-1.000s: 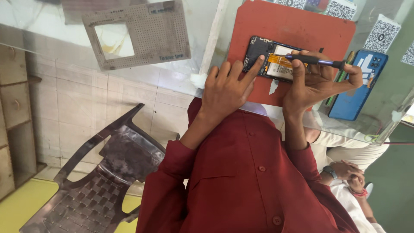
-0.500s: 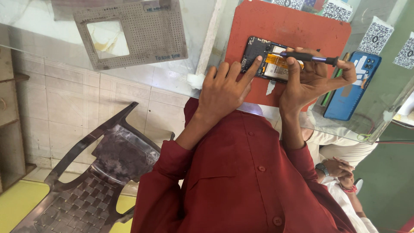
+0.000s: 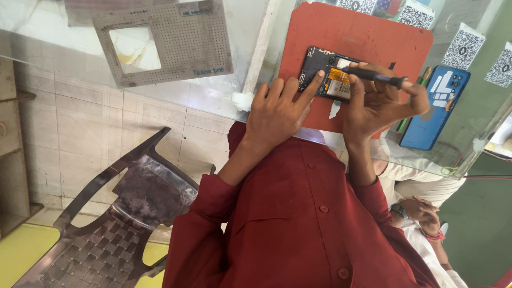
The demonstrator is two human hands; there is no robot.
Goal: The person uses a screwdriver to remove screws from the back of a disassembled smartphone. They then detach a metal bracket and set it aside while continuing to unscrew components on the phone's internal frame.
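Opened phone (image 3: 326,73): lies back-side up with its cover off, on the red mat, between the two hands; dark inner frame and a yellow-orange part show.
Left hand (image 3: 278,109): fingers spread and released, grasping nothing; the forefinger tip presses on the phone's near edge, holding it flat.
Right hand (image 3: 380,101): clenched around a screwdriver, thumb and fingers pinching its shaft.
Screwdriver (image 3: 377,77): dark handle, lying nearly level above the phone, its tip pointing at the phone's upper inner part; whether the tip touches cannot be told.
Red mat (image 3: 368,37): rectangular, lies on the desk under the phone and both hands.
Blue phone cover (image 3: 434,106): just beside the mat, on the right hand's side, flat on the desk.
Desk (image 3: 256,32): glass-topped, pale surface.
Perforated grey plate (image 3: 176,42): with a square window, well apart from the mat, on the left hand's side.
Plastic chair (image 3: 106,224): grey, on the tiled floor below the desk.
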